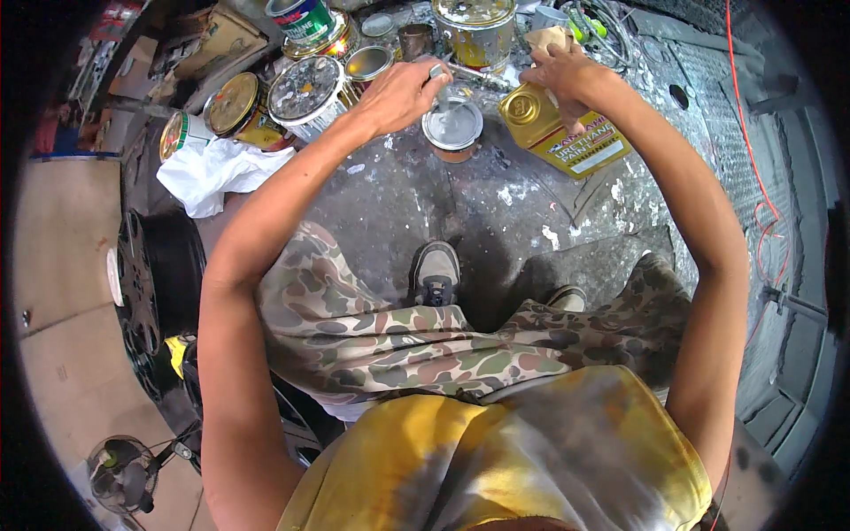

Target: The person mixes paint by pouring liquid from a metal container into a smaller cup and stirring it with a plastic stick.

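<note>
Can of gold metal [562, 142] on paint-spattered floor [372, 203], in spread-fingered grip of right hand [567, 75]; just left, small round tin [452, 126] below left hand [401, 94], with fingers pinched around grey object [436, 73].

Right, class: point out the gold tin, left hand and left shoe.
Gold tin [582, 150], head view: printed side.
Left hand [398, 95], head view: its back.
Left shoe [436, 264], head view: toe.

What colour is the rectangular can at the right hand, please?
The rectangular can at the right hand is mostly gold; it shows best in the head view.
</note>
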Motion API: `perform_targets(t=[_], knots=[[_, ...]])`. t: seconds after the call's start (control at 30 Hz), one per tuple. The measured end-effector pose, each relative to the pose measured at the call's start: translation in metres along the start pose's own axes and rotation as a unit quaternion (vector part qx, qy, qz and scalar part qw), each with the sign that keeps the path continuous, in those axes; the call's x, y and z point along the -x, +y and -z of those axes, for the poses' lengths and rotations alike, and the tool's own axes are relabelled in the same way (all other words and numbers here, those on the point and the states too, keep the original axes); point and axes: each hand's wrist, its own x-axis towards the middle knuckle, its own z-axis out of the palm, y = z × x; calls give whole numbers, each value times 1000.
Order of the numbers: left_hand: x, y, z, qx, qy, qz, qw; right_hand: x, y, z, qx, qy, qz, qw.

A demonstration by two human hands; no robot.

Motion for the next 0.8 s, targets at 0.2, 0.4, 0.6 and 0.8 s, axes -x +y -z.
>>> perform_targets(t=[0.2,0.4,0.6,0.8], knots=[[-1,2,5,113,-64,91,987,0,0,-4,1,15,-1,1000],[-2,0,0,-48,-8,-4,999,0,0,-6,5,17,3,1000],[-6,0,-1,99,-63,88,989,0,2,-8,9,11,-5,1000],[-7,4,0,-55,-42,9,998,-1,6,-13,-1,18,2,1000]])
